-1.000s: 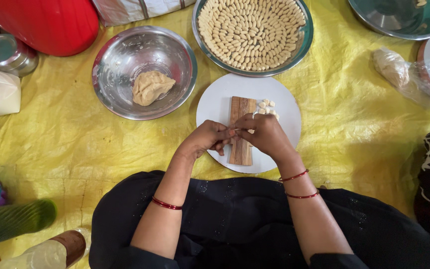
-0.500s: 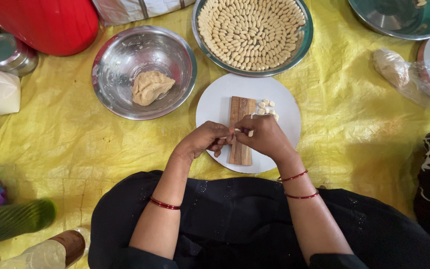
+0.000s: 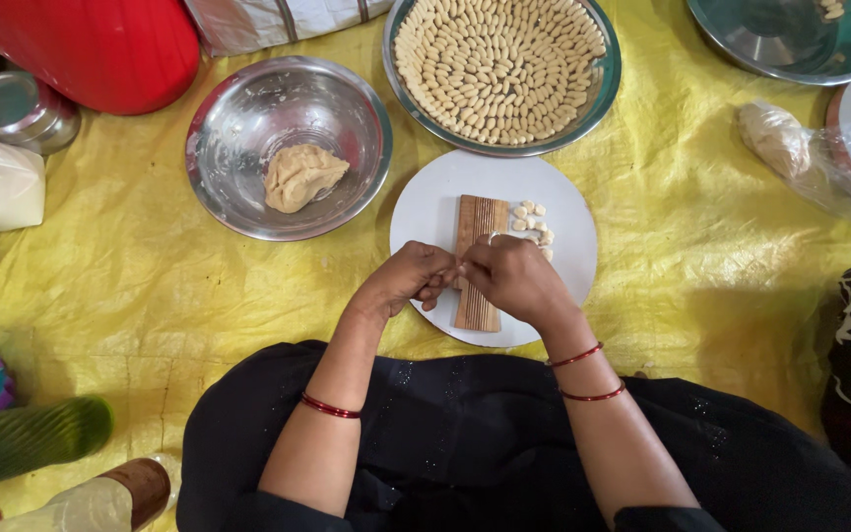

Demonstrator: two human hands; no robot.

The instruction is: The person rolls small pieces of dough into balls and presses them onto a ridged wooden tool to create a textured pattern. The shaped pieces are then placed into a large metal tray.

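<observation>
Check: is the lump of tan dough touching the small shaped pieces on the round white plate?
Apart. The head view shows the dough lump inside the steel bowl, the shaped pieces on the white plate.

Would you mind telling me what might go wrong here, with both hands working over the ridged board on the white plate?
The small dough pieces lie loose beside the ridged wooden board, so the right hand might knock or squash them. The board rests unfixed on the white plate and could slide when pressed. The left hand crowds the right, hiding whatever the fingertips pinch.
</observation>
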